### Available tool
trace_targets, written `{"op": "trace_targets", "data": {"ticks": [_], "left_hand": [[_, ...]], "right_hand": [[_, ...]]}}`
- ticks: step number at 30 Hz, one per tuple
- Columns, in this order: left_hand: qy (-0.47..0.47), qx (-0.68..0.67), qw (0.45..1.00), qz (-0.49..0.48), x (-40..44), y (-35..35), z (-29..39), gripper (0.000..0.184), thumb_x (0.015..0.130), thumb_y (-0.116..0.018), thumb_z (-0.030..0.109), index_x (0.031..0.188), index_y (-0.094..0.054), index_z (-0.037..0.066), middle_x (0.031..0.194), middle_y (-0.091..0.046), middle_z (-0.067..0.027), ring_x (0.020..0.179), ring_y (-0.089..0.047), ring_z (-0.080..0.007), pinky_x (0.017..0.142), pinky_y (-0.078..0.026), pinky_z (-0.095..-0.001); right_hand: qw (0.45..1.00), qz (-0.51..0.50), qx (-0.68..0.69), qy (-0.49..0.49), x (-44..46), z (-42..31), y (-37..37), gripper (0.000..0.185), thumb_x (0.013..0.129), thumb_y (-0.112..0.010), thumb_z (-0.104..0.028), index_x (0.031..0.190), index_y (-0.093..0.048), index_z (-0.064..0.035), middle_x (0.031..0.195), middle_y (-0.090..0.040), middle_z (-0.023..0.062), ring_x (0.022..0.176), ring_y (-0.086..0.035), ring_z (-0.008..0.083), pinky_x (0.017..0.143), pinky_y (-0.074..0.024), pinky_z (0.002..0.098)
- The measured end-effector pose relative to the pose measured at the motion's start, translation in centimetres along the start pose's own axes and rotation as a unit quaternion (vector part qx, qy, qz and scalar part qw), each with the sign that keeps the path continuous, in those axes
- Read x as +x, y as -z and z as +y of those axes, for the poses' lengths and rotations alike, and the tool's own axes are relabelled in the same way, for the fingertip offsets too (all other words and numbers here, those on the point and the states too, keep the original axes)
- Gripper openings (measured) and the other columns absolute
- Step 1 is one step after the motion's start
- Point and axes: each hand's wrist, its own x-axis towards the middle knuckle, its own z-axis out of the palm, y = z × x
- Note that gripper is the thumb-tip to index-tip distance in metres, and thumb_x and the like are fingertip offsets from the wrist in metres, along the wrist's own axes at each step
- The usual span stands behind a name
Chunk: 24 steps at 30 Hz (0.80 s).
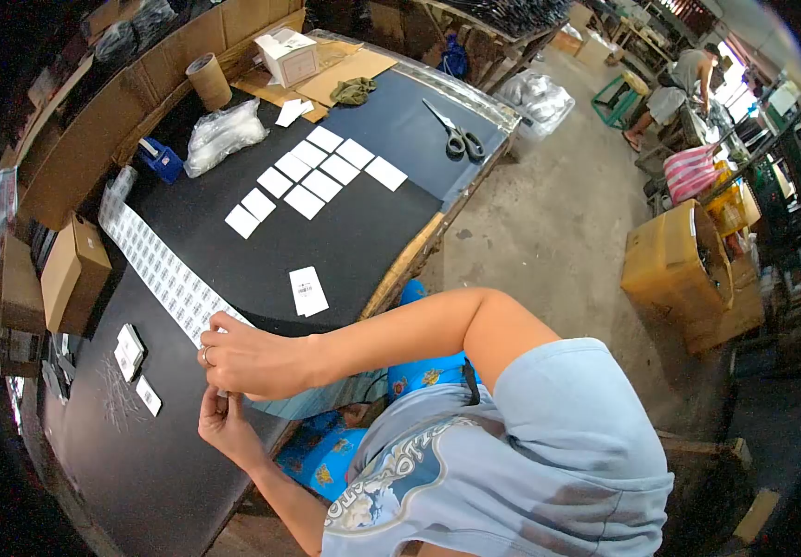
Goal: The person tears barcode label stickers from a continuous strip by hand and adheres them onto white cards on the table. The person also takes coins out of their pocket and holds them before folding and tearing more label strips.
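A long strip of printed stickers [163, 269] runs across the dark tabletop to my hands. My right hand [256, 357], with a ring on one finger, is closed at the near end of this strip, its fingers bent over the edge. Just below it, my left hand [224, 432] has thumb and fingers pinched together, almost touching the right. A sliver of something white shows between the hands; what the left fingers hold is hidden. Clear film [331, 399] hangs under my right wrist. Left of my hands lie a small stack of white cards [128, 353] and a single labelled card [149, 395].
Several blank white cards [321, 186] lie in rows farther up the table, with labelled cards [307, 291] nearer. Black scissors [456, 139], a plastic bag [224, 137], a blue tape dispenser [161, 160] and cartons [75, 274] stand around. Another person [693, 79] works at the far right.
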Motion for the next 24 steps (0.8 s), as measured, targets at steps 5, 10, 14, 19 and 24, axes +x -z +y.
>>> {"op": "trace_targets", "data": {"ticks": [5,10,14,19,24], "left_hand": [[-0.007,-0.040,0.999,0.014,-0.1,-0.4,0.0,0.017,0.083,-0.064,-0.005,0.099,-0.061,-0.008,0.084,-0.063,-0.0037,0.074,-0.057,-0.0054,0.064,-0.045,-0.0177],[-0.004,-0.060,0.998,0.008,0.1,0.0,-0.2,0.015,0.083,-0.063,-0.007,0.098,-0.061,-0.008,0.083,-0.063,-0.0035,0.073,-0.057,-0.0051,0.064,-0.045,-0.0172],[-0.011,-0.034,0.999,0.005,0.0,-0.1,0.3,0.016,0.082,-0.062,-0.007,0.098,-0.062,-0.008,0.082,-0.063,-0.0030,0.073,-0.056,-0.0049,0.064,-0.045,-0.0172],[-0.021,-0.013,1.000,0.001,-0.2,-0.1,0.9,0.016,0.082,-0.061,-0.007,0.098,-0.063,-0.008,0.082,-0.063,-0.0030,0.074,-0.056,-0.0049,0.064,-0.045,-0.0176],[-0.009,-0.041,0.999,-0.021,-0.3,0.2,0.6,0.015,0.083,-0.060,-0.008,0.097,-0.063,-0.008,0.085,-0.063,-0.0042,0.076,-0.059,-0.0071,0.068,-0.047,-0.0193]], "right_hand": [[0.998,-0.044,0.028,-0.019,0.2,-0.4,1.1,0.012,0.062,-0.070,-0.011,0.073,-0.069,-0.0050,0.085,-0.064,0.0072,0.095,-0.054,0.0210,0.088,-0.0341,0.0364],[0.998,-0.025,0.061,-0.017,0.0,-0.4,0.9,0.012,0.062,-0.069,-0.011,0.072,-0.068,-0.0052,0.085,-0.064,0.0078,0.092,-0.054,0.0216,0.089,-0.0343,0.0372],[0.998,0.033,0.040,0.021,-0.4,-0.6,0.2,0.012,0.062,-0.069,-0.010,0.073,-0.067,-0.0046,0.085,-0.064,0.0083,0.091,-0.055,0.0225,0.092,-0.0340,0.0377],[0.997,0.055,0.035,0.043,-0.7,-0.7,0.6,0.011,0.064,-0.067,-0.009,0.073,-0.066,-0.0030,0.087,-0.065,0.0103,0.093,-0.055,0.0239,0.096,-0.0321,0.0404],[0.998,0.032,0.062,0.005,-0.8,-0.9,0.5,0.011,0.065,-0.066,-0.009,0.075,-0.067,-0.0047,0.088,-0.065,0.0096,0.094,-0.055,0.0236,0.095,-0.0322,0.0403]]}}
